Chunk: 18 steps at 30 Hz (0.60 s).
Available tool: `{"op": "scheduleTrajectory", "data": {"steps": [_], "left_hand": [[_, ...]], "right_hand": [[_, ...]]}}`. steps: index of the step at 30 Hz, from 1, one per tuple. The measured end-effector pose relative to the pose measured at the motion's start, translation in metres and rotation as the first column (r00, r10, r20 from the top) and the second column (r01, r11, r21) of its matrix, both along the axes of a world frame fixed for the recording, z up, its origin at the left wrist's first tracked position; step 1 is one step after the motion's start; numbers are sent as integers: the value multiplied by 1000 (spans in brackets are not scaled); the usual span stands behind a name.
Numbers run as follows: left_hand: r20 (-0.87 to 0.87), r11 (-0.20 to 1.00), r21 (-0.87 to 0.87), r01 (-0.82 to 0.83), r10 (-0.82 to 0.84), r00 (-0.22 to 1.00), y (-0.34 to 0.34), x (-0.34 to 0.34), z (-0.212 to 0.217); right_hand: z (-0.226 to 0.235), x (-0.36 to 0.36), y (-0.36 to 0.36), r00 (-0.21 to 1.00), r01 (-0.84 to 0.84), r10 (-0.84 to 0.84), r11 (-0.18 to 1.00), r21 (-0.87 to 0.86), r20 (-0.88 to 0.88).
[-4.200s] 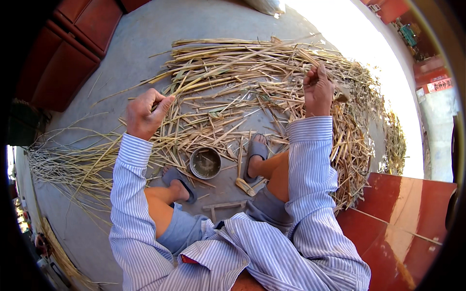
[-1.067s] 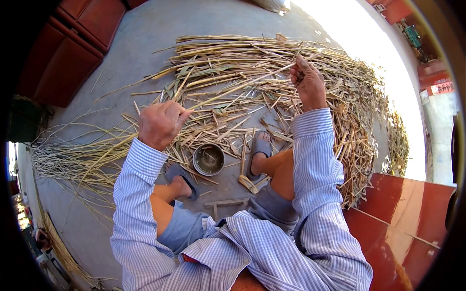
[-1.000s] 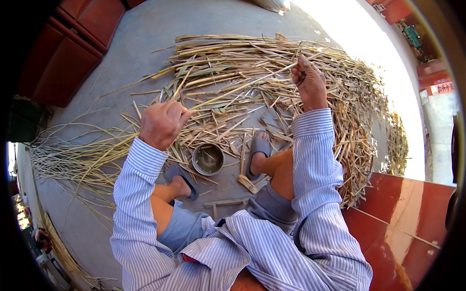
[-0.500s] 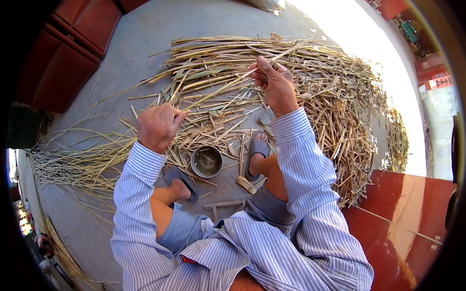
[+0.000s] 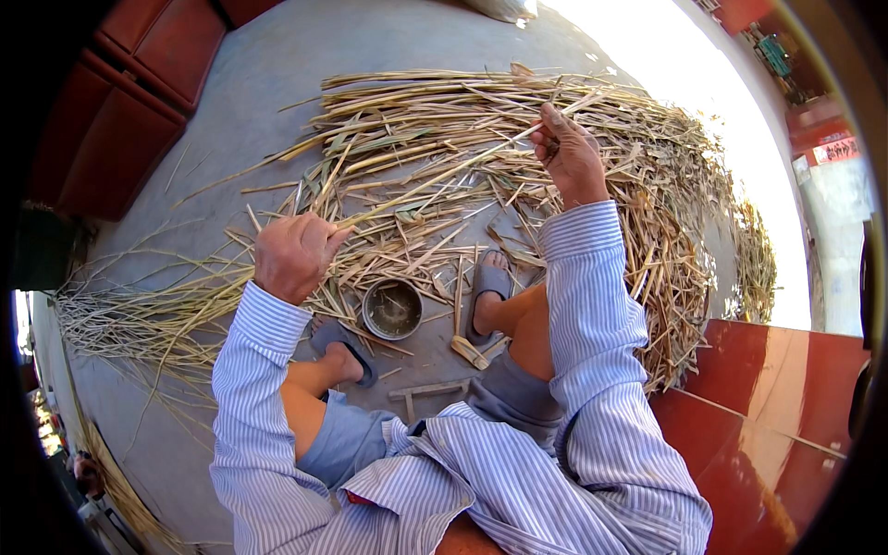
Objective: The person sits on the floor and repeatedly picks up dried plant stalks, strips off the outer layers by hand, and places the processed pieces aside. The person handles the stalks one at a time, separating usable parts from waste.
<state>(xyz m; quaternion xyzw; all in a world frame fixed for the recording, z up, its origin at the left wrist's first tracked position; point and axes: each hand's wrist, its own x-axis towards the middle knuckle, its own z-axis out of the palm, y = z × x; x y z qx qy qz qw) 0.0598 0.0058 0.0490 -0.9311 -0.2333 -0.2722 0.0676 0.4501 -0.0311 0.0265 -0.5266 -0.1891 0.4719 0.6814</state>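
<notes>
While one slim stalk (image 5: 467, 165) is held slantwise above the strewn stalks (image 5: 407, 116), clenched in the left hand (image 5: 294, 257) and pinched by the right hand (image 5: 571, 155), it can be judged light, springy and easily split, best gripped gently at two well-spaced points.

The left hand (image 5: 294, 254) grips one end of a long pale stalk (image 5: 444, 178), and the right hand (image 5: 572, 155), raised farther forward, pinches it near the other end, so the stalk slants between them. Beneath it, a broad heap of dry stalks (image 5: 416, 97) spreads over the grey floor (image 5: 268, 55), curving down the right side. A round metal bowl (image 5: 392, 339) stands between two sandalled feet. Thin, paler stems (image 5: 139, 310) fan out leftward; red furniture (image 5: 120, 129) fills the upper left corner.
</notes>
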Motion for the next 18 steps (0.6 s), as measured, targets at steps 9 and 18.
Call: {"op": "scheduleTrajectory", "data": {"steps": [9,18], "left_hand": [[-9,996,-71,58,-59,998,-7,-10,-2],[9,989,-143,-25,26,1000,3,-8,-2]], "right_hand": [[-24,86,-25,829,518,-507,855,-19,-233],[3,-8,-12,947,-240,297,905,351,-119]]}}
